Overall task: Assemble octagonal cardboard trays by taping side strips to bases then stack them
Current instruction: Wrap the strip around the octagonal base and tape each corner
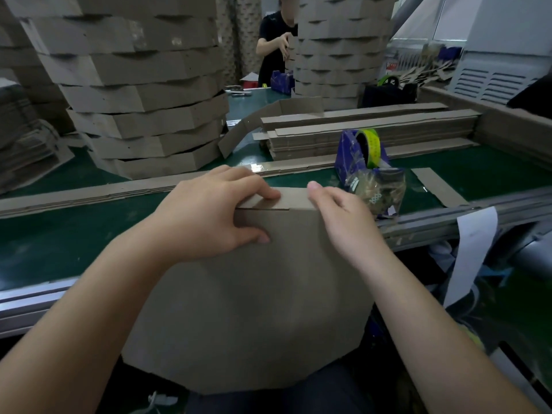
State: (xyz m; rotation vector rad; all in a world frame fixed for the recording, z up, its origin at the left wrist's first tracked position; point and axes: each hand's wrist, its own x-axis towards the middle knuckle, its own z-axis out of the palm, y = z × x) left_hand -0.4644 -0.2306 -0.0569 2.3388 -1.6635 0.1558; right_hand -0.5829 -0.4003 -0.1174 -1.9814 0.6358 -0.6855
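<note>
Just beside the tape dispenser, the octagonal base leans on the desk edge, left hand clasping its top edge and side strip, right hand pinching the strip's end; seemingly light, stiff card, best gripped at edges.

I've got the base nearest me. Tape dispenser sits right of it, strips piled behind, tray stack back-left.

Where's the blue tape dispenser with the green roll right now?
Head view: the blue tape dispenser stands on the green belt, right of centre, beyond the right hand and in front of the pile of cardboard strips.
</note>
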